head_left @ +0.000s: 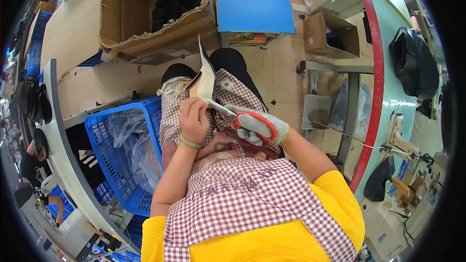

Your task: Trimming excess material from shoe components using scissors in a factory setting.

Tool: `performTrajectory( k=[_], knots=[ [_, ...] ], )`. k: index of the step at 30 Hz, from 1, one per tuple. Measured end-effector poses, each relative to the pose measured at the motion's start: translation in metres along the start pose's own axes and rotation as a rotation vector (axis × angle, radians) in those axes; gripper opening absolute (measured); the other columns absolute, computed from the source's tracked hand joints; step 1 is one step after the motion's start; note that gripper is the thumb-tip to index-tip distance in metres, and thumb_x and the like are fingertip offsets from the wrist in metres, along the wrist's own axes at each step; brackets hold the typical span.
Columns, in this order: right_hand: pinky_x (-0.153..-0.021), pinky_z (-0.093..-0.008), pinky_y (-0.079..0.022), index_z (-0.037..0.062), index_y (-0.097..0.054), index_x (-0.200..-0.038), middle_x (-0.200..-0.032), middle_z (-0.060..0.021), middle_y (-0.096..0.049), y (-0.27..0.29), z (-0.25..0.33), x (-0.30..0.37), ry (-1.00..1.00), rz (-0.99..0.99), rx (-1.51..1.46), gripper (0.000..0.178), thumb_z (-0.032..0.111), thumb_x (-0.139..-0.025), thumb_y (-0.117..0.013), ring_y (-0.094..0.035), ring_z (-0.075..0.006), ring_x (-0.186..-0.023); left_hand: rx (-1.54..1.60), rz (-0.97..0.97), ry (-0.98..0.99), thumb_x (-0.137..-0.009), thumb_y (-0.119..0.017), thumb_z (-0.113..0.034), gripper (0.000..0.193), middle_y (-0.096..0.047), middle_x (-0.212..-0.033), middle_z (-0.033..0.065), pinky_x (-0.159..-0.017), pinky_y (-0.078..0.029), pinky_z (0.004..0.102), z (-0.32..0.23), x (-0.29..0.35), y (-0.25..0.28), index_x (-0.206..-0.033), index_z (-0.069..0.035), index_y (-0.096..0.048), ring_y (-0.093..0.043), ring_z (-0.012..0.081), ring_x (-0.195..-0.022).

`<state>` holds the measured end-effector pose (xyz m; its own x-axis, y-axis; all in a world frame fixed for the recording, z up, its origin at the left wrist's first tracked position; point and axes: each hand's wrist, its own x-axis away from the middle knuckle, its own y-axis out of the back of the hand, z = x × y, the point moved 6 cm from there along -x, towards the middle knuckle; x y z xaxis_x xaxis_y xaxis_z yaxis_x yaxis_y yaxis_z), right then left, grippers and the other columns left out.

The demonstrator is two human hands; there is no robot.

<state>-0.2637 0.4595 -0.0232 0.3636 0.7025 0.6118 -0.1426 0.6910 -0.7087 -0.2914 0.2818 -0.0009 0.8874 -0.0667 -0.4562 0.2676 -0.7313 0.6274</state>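
1. Closest in, the right hand point(259, 127), in a pale work glove, is closed through the red loops of a pair of scissors point(232, 113); the blades run up and to the person's left, partly parted, and meet the lower edge of a thin tan sheet piece point(206, 80).
2. The bare left hand point(193, 119) is pinched shut on that sheet's lower end, just beside the blade tips, with a band at the wrist.
3. The sheet piece is held above the lap, over a checked apron point(242, 199). Its long axis stands nearly upright in the picture, the narrow pointed end aimed away from the body and the broader end down at the hands.
4. As I judge it, the risk lies at the left fingers: they sit so near the blades that a quick close could nick them. The sheet is also limp and held at one end only, so it could fold or twist and pull the cut off line.
5. Further out, a blue plastic basket point(104, 138) with clear bags stands at the person's left, an open cardboard box point(145, 34) and a blue stool point(255, 9) beyond the knees.
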Motion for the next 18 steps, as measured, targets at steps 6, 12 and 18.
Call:
performTrajectory(
  k=[6,12,18],
  knots=[
    [-0.040,-0.0135,-0.037,0.0181,-0.031,-0.143,-0.071,0.0028,-0.055,-0.011,-0.010,-0.002,0.031,-0.061,0.000,0.056,0.038,-0.094,-0.052,-0.044,-0.0012,-0.047,0.026,-0.019,0.089,-0.079,-0.058,0.004,0.006,-0.056,-0.086,0.0139,-0.069,-0.045,0.0326,0.000,0.005,-0.001,-0.084,0.000,-0.057,-0.054,0.0273,-0.076],
    [-0.039,-0.0154,-0.036,0.0172,-0.038,-0.136,-0.072,0.0013,-0.057,-0.009,-0.018,-0.004,0.064,-0.074,-0.046,0.049,0.040,-0.094,-0.051,-0.044,-0.0025,-0.046,0.292,0.029,0.666,-0.086,-0.060,-0.006,0.007,-0.059,-0.090,0.0052,-0.073,-0.045,0.0258,0.032,0.028,-0.003,-0.089,0.000,-0.058,-0.055,0.0130,-0.079],
    [-0.040,-0.0168,-0.036,0.0183,-0.037,-0.137,-0.072,0.0009,-0.057,-0.014,-0.017,0.001,0.056,-0.092,-0.134,0.051,0.042,-0.095,-0.049,-0.043,-0.0035,-0.047,0.837,0.144,1.037,-0.088,-0.058,-0.006,0.007,-0.056,-0.094,0.0021,-0.076,-0.047,0.0236,0.029,0.040,-0.026,-0.090,0.000,-0.058,-0.054,0.0097,-0.084]
  ],
)
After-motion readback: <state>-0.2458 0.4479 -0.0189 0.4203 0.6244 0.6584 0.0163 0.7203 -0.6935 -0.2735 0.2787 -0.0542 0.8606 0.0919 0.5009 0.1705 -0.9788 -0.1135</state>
